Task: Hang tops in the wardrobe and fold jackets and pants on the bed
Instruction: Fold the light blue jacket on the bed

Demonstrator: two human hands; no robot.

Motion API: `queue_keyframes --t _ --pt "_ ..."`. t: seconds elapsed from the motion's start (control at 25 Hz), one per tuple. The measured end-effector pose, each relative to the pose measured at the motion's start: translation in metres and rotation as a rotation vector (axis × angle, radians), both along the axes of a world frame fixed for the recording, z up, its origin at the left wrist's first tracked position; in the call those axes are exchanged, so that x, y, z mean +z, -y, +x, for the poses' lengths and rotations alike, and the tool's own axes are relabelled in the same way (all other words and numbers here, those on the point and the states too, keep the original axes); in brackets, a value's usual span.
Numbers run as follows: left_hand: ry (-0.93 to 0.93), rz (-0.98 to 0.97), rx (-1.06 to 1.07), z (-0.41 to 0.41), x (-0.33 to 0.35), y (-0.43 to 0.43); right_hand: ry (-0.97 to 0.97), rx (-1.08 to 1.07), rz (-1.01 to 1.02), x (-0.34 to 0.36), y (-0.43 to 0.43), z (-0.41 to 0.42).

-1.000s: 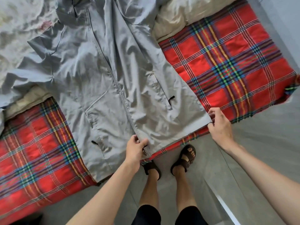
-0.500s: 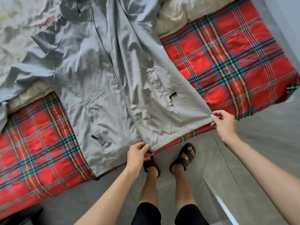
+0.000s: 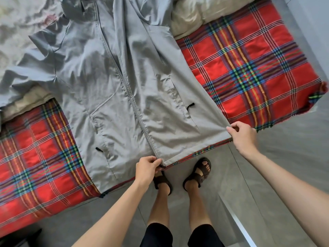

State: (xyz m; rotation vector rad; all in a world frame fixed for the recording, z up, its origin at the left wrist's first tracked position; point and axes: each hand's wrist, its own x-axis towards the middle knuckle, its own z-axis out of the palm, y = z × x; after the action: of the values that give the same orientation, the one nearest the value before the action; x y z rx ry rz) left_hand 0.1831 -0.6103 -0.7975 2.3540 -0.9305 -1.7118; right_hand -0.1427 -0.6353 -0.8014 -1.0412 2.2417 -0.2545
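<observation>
The grey jacket [image 3: 124, 82] lies front up and zipped across the bed [image 3: 195, 15], over a red plaid blanket [image 3: 249, 68], with its hem at the near edge and its collar at the far side. The left hand [image 3: 146, 169] pinches the hem at the bottom end of the zip, fingers curled round the cloth. The right hand [image 3: 243, 135] pinches the hem's right corner, pulling that edge taut between the hands. Below them, sandalled feet [image 3: 199, 172] stand on the grey tiled floor [image 3: 284, 157].

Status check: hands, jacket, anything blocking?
Left hand pinches grey zip-up jacket hem at zipper. Right hand pinches hem corner. Jacket spread on red plaid blanket. Nothing blocking.
</observation>
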Motion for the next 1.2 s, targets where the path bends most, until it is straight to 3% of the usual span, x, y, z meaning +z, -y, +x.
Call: queue_keyframes --t 0.12,0.2,0.32,0.4,0.56,0.76,0.84,0.92,1.04,1.12,1.2 --pt "0.097 -0.015 -0.063 -0.004 0.003 0.006 -0.237 0.279 -0.089 0.005 0.009 0.003" --pt "0.208 -0.045 -0.106 -0.005 0.007 0.014 -0.248 0.389 -0.162 0.007 0.026 0.008" --pt "0.15 -0.051 0.07 -0.007 0.012 0.032 -0.202 0.481 -0.002 0.009 0.051 0.01" --pt "0.045 -0.051 0.234 -0.007 0.016 0.052 -0.134 0.439 0.066 0.017 0.069 0.011" --pt "-0.142 -0.097 0.514 -0.004 0.025 0.129 0.089 0.294 -0.008 0.033 0.145 0.019" --pt "-0.086 -0.185 0.47 0.009 0.013 0.222 0.5 0.066 0.1 0.008 0.226 0.042" --pt "-0.002 -0.19 0.395 0.024 -0.005 0.24 0.56 0.066 0.137 0.006 0.241 0.05" --pt "0.061 -0.176 0.325 0.038 -0.02 0.241 0.453 0.131 0.083 0.01 0.248 0.046" --pt "0.123 -0.169 0.308 0.04 -0.009 0.235 0.044 0.221 -0.002 0.021 0.243 0.031" --pt "0.133 -0.145 0.292 0.036 -0.003 0.238 0.015 0.275 0.048 0.026 0.244 0.032" --pt "0.15 -0.185 0.293 0.028 0.006 0.255 0.104 0.267 -0.004 0.029 0.266 0.039"
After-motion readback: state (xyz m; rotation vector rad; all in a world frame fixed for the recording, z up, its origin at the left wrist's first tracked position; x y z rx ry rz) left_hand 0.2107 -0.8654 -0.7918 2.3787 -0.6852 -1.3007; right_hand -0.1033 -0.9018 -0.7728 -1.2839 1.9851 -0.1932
